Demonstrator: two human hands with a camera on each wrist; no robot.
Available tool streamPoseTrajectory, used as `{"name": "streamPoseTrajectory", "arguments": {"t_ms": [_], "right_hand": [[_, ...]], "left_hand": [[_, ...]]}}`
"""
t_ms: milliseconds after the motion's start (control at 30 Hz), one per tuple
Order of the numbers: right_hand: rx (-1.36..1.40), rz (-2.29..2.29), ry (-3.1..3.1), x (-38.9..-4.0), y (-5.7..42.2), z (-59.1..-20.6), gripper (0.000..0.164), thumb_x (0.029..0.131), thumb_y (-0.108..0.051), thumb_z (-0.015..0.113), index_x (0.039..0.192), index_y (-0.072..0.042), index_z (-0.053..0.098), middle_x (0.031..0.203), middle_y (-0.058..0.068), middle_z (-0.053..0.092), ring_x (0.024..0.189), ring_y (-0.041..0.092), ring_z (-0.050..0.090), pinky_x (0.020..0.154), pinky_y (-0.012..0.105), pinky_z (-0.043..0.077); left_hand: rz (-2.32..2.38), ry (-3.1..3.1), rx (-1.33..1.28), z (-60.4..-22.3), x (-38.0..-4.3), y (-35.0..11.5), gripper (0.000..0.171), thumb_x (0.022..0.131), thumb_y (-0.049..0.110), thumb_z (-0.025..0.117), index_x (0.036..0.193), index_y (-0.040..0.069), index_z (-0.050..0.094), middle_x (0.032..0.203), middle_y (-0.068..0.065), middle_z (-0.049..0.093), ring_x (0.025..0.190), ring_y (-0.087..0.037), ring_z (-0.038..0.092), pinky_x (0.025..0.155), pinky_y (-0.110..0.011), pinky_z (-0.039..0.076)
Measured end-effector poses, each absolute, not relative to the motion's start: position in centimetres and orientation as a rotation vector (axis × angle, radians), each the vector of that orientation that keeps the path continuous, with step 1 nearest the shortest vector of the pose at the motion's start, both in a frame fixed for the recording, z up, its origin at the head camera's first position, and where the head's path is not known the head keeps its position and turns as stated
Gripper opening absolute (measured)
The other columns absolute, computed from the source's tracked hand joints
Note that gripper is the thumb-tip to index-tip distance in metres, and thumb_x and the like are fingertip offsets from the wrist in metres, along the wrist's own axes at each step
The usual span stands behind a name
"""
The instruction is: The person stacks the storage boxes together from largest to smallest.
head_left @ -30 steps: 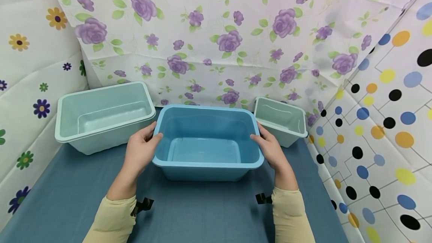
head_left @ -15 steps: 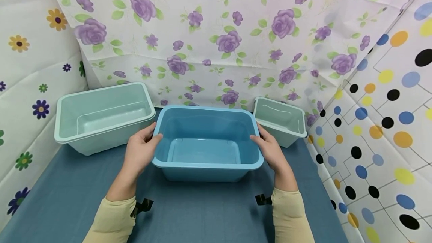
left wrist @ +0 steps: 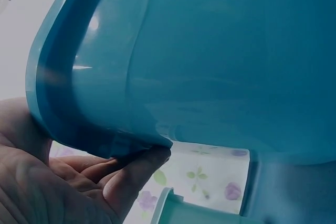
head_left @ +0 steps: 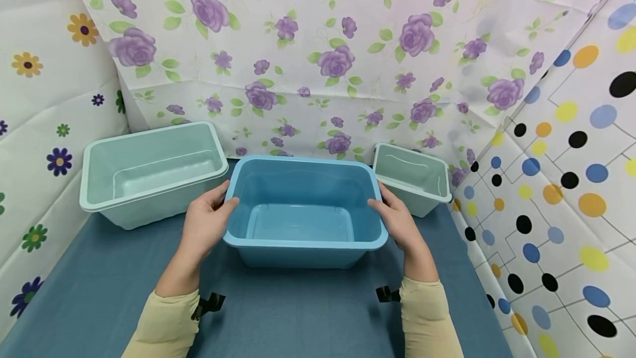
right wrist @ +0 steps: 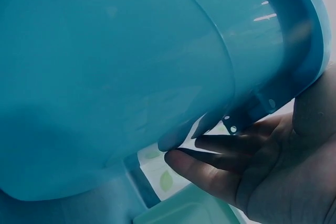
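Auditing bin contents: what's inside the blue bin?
No loose items show inside the blue bin, just bare floor and walls. Its near wall's inner face is hidden behind the front rim, so anything low against it can't be seen.

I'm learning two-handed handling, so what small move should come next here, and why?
Probably a slight, level lift of the blue bin, both hands moving together: the left hand and right hand grip its opposite ends, and it looks upright and empty, so it should stay balanced. Whether it already clears the cloth, I can't tell.
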State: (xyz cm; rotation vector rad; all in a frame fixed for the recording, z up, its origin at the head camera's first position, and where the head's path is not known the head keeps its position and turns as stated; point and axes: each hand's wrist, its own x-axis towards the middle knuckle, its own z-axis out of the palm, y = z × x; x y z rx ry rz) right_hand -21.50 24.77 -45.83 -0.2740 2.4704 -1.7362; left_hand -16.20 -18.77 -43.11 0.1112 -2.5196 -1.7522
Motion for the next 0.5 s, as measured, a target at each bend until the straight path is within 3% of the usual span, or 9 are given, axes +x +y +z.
{"name": "streamPoseTrajectory", "arguments": {"t_ms": [500], "right_hand": [[-0.302, -1.685, 2.486, -21.65, 24.95, -45.23, 0.080, 0.118, -0.042, 0.058, 0.180, -0.016, 0.014, 0.184, 0.013, 0.020, 0.167, 0.039, 0.027, 0.127, 0.066, 0.034]], "left_hand": [[-1.712, -2.546, 0.066, -43.10, -16.23, -18.93, 0.064, 0.117, 0.028, 0.061, 0.171, 0.002, 0.040, 0.168, -0.024, 0.049, 0.152, -0.038, 0.052, 0.118, -0.058, 0.049]]}}
